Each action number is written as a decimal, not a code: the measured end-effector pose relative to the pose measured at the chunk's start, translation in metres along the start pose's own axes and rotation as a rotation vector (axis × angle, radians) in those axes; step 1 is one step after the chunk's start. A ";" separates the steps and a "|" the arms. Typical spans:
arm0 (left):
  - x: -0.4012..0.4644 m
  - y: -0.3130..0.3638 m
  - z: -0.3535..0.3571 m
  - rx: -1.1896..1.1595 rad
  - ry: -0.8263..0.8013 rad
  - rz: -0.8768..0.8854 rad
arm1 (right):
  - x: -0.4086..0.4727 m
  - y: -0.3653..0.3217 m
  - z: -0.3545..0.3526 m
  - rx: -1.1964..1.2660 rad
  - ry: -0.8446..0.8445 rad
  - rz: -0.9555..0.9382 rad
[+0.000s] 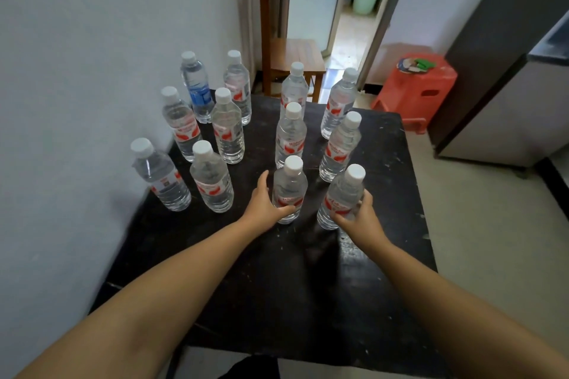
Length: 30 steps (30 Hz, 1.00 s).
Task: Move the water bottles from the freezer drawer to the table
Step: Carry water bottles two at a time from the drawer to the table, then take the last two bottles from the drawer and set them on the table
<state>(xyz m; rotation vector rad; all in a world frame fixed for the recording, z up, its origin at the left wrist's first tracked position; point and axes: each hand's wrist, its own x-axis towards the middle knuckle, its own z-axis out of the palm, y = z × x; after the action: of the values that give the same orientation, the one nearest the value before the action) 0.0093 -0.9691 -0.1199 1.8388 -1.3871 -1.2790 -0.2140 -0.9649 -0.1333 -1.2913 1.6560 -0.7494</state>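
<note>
Soft dim indoor light, brighter doorway point(348, 24) beyond, faint glare on table point(354, 255), wide-angle bending at edges

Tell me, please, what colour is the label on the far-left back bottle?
Blue, unlike the red-labelled others; the head view shows the bottle.

The near half of the tabletop point(277, 286) lay bare; upright water bottles point(229, 132) crowded its far half, with a lane between two clusters.
</note>
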 end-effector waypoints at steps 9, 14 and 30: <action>-0.066 -0.023 0.007 0.011 0.163 -0.138 | -0.028 0.021 0.002 -0.220 -0.150 0.208; -0.135 -0.050 0.016 0.010 0.304 -0.259 | -0.056 0.007 0.009 -0.372 -0.330 -0.041; -0.393 -0.144 0.016 0.112 0.755 -0.526 | -0.234 -0.042 0.124 -0.884 -0.997 -0.856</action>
<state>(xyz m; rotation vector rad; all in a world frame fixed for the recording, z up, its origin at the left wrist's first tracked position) 0.0452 -0.5530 -0.0957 2.4954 -0.5938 -0.5713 -0.0679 -0.7453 -0.0867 -2.4917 0.5115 0.3114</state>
